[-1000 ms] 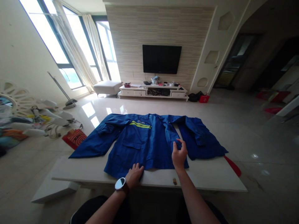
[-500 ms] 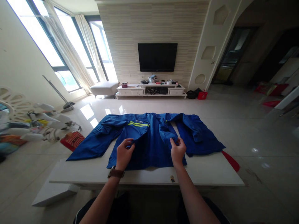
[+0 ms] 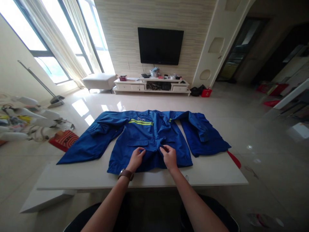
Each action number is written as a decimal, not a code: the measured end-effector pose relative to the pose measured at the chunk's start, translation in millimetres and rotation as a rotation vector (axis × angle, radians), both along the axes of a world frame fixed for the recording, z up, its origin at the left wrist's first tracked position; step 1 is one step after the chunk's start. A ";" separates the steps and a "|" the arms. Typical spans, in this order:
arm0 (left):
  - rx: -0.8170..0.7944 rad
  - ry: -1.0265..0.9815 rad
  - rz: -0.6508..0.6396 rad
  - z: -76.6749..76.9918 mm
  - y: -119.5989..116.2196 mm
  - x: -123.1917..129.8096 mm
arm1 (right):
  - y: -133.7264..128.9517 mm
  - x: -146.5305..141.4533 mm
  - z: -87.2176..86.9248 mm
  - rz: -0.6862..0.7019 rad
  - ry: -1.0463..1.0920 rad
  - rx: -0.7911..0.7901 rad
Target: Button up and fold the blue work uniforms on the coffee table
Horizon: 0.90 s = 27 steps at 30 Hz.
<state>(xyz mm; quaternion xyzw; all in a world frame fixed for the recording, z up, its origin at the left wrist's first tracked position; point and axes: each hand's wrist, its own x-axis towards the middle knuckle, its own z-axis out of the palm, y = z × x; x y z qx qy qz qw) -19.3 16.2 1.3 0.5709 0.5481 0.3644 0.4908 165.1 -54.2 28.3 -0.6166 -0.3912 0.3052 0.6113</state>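
A blue work jacket (image 3: 135, 133) with yellow-green stripes and small white lettering on the chest lies spread on a white table (image 3: 91, 178), collar away from me and sleeves out to both sides. My left hand (image 3: 136, 158), with a brown-strapped watch (image 3: 126, 174) on its wrist, pinches the left front edge of the jacket near the hem. Closed on the opposite front edge, my right hand (image 3: 169, 157) lifts a bunched fold of cloth. Between the hands the two front panels come close together; whether they touch is hard to tell.
Red patterned bag (image 3: 64, 140) and white jointed parts (image 3: 36, 112) are on the floor at left. A red object (image 3: 234, 159) shows past the table's right edge. Farther off stand a white TV cabinet (image 3: 130, 87), a grey bench (image 3: 98, 82) and a red bag (image 3: 206, 93).
Both hands have moved toward each other, drawing the jacket's front panels inward over the middle; a pocket flap now shows on the left panel. The view has tilted down slightly.
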 end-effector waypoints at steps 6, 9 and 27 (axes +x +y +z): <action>0.156 -0.021 0.085 26.6 3.1 -7.3 | -1.4 -13.7 -11.4 0.062 -0.019 -0.043; 0.152 -0.101 0.186 34.6 3.6 -12.2 | -2.7 -18.0 -15.8 0.080 -0.017 -0.055; -0.277 -0.420 0.028 38.5 -21.7 13.6 | -1.7 -32.4 -8.9 0.122 -0.008 -0.071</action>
